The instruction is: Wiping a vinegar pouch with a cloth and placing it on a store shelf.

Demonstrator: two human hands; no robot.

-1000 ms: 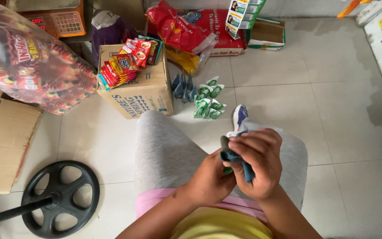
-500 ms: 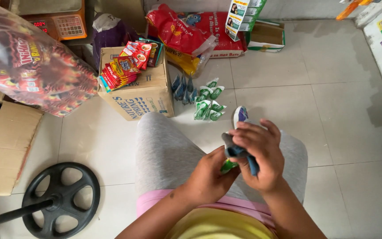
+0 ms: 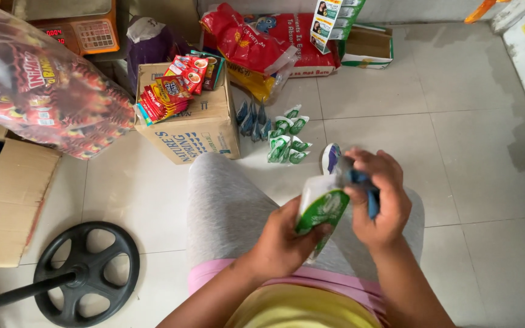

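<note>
Head view: a small green-and-white plastic sachet (image 3: 320, 208) is held above the lap, over grey-clad knees, and it is pinched at its lower edge by the left hand (image 3: 284, 240), thumb and fingers pressed together on it. The right hand (image 3: 377, 200) is closed around a blue strip of sachets (image 3: 366, 185), which touches the top of the green-and-white one; the fingers are curled tight over it. A white-and-purple sachet (image 3: 330, 157) is seen just beyond the hands, on the tiled floor (image 3: 432, 121).

Further out on the floor, a loose heap of green-and-white and blue sachets (image 3: 281, 136) is laid beside a brown cardboard box (image 3: 195, 130), and strips of red snack packets (image 3: 168, 94) are stacked on top of that box. To the left, a big clear bag of red-wrapped goods (image 3: 44, 91) is seen above an open flat carton (image 3: 7, 200). A black round wheel-shaped stand base (image 3: 86, 273) is set on the floor near the left knee. Red and yellow bags (image 3: 256, 42) and a digital scale (image 3: 86, 33) are crowded along the far wall. The space straight ahead of the knees is hemmed in by the box and the sachet heap.
</note>
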